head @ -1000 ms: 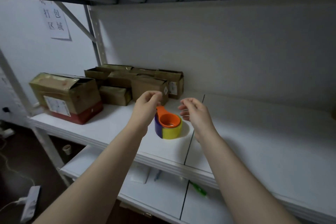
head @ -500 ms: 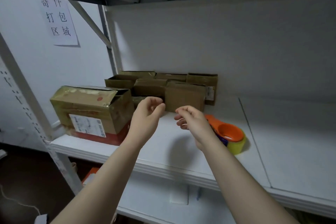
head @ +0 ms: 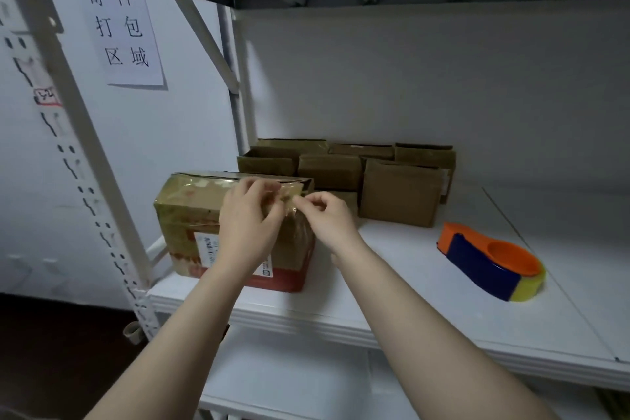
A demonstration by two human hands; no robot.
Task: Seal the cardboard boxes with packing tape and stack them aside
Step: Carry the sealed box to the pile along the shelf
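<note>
Both hands are at the upper right corner of the large box (head: pixel 235 232), which stands near the left end of the shelf (head: pixel 409 300), close to its front edge. The left hand (head: pixel 250 218) lies against the box's near face, fingers curled at the top edge. The right hand (head: pixel 327 218) pinches what appears to be a strip of clear tape at that corner; how firmly cannot be told. The tape dispenser (head: pixel 491 266) sits unattended, well apart toward the right. Smaller boxes (head: pixel 399 191) are grouped at the back of the shelf. Assessment: sealing of the large box is in progress; its top seam looks incomplete, and the condition of the smaller boxes cannot be judged.
</note>
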